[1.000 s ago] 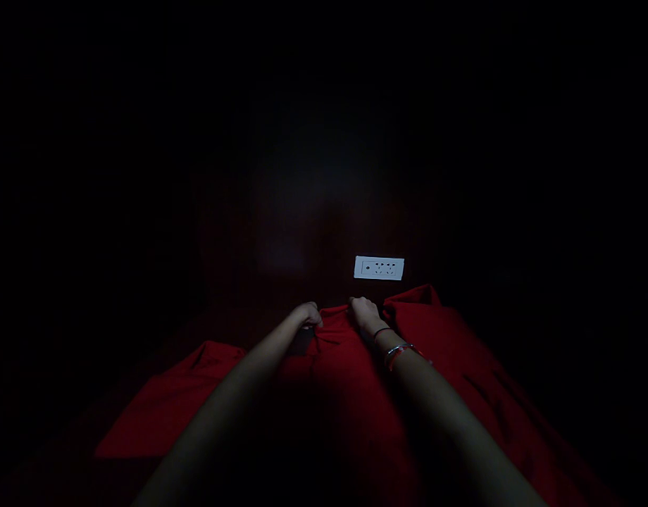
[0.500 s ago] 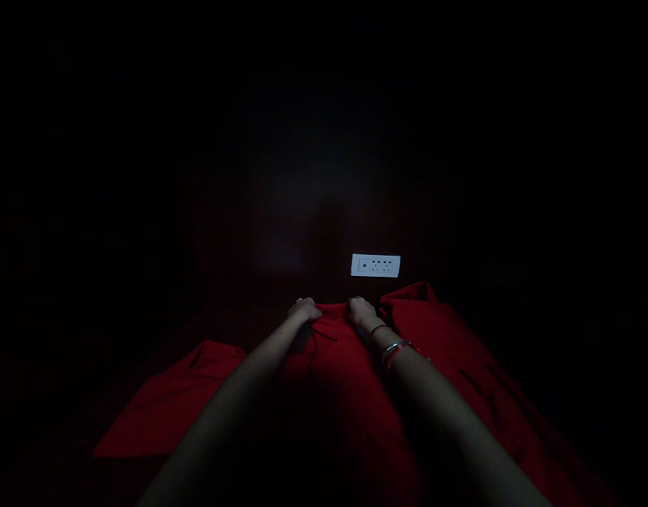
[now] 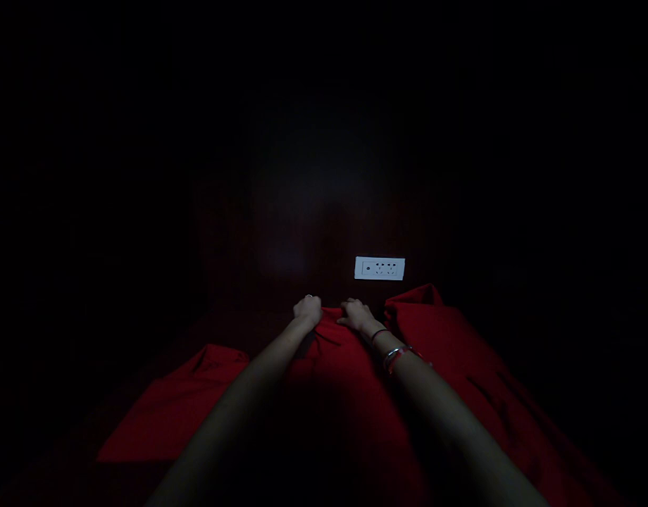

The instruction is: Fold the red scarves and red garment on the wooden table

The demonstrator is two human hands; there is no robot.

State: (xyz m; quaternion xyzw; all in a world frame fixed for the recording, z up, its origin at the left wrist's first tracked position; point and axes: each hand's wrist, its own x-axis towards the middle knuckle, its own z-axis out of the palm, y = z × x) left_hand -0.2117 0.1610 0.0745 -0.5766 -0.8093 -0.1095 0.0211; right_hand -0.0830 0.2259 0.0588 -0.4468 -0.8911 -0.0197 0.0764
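Note:
A red garment (image 3: 350, 373) lies stretched out in the middle of the view, with a thin dark cord near its far edge. My left hand (image 3: 308, 310) is closed on the left part of that far edge, a ring on one finger. At the right part of the same edge, my right hand (image 3: 357, 315) rests on the cloth with thumb and fingers apart. Bracelets (image 3: 394, 355) circle the right wrist. Deep shadow hides much of the garment's near part between my forearms.
A white socket plate (image 3: 379, 268) is on the dark wall beyond my hands. More red cloth (image 3: 451, 338) lies to the right, and another red piece (image 3: 170, 401) to the left. Everything around is very dark.
My right hand has loosened from a closed grip, its fingers now spread and shifted slightly left. My left hand has turned a little and stays at the edge. The view has shifted slightly.

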